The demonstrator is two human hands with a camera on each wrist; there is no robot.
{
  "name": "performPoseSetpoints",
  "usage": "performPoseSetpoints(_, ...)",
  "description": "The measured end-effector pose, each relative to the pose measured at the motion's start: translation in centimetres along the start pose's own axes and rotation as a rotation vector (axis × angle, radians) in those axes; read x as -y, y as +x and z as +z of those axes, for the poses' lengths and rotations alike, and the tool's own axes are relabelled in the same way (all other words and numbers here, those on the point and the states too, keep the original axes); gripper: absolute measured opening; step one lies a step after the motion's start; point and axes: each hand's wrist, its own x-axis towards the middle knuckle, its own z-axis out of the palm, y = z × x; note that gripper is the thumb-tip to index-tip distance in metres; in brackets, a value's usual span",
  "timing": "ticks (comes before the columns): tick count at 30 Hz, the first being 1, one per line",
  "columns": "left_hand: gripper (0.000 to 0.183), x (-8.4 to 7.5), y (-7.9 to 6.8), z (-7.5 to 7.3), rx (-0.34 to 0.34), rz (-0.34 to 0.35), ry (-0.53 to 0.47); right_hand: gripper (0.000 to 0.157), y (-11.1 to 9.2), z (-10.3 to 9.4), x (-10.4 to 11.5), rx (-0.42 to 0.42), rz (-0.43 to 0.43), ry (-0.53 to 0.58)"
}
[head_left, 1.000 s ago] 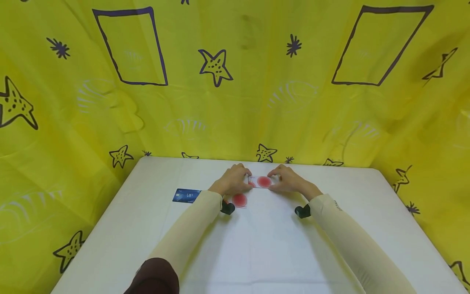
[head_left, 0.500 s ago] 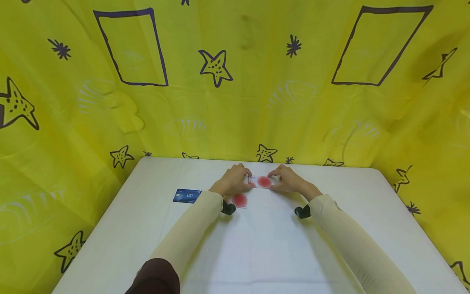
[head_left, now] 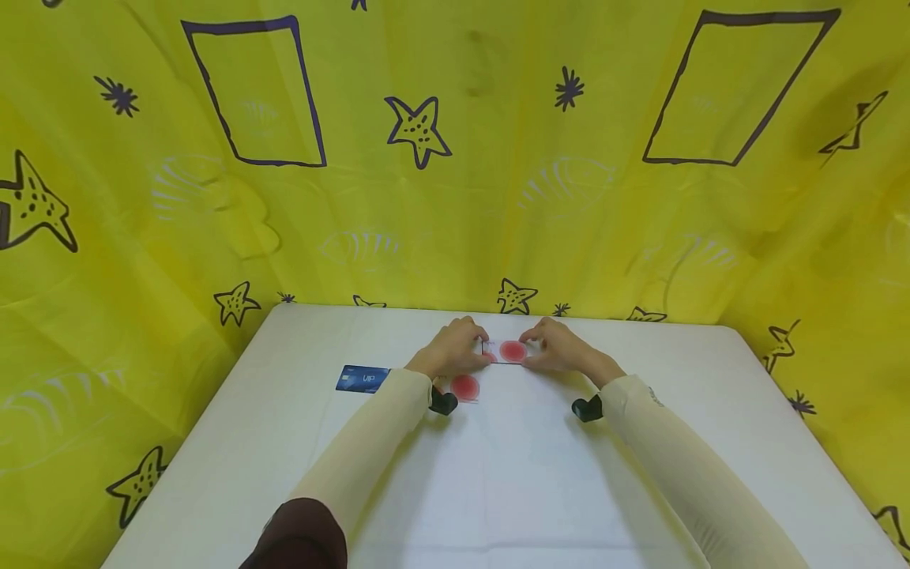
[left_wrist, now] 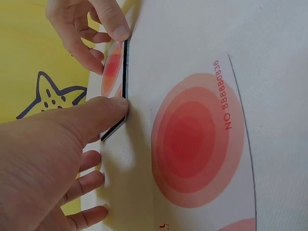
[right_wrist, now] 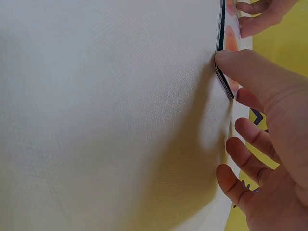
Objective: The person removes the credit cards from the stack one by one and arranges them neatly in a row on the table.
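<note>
With the fingers of my left hand (head_left: 452, 348) and right hand (head_left: 560, 346) I pinch the red-spotted card (head_left: 513, 352) at its two ends, thumbs on the near edge, index fingers at the far one, the other fingers loose off it. The card lies between my two grips, its edge dark and layered, so it may be a stack. Gripping both ends, I judge, holds it square and steady and leaves the middle of its face uncovered; whether its underside rests on the surface (head_left: 526, 490) I can't tell. Just nearer me than my left fingers, a second red-spotted card (left_wrist: 197, 139) lies flat; beyond it to their left is a blue VIP card (head_left: 359, 379), its end hidden behind my left sleeve (head_left: 366, 442) in the head view. Both seem placed apart so my fingers have room.
</note>
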Motion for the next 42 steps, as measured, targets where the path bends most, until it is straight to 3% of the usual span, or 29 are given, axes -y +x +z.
performPoseSetpoints(21, 0.045, 0.1, 0.3, -0.2, 0.009, -0.008, -0.012, 0.041, 0.0, -0.6, 0.4, 0.000, 0.076, 0.021)
performPoseSetpoints(36, 0.047, -0.1, 0.2, -1.1, -0.024, 0.012, -0.011, 0.043, -0.3, -1.7, 0.8, -0.059, 0.027, -0.016)
performPoseSetpoints(42, 0.047, -0.2, 0.0, -1.6, -0.056, 0.057, 0.004, 0.044, -0.6, -2.0, 1.1, -0.071, 0.025, -0.006)
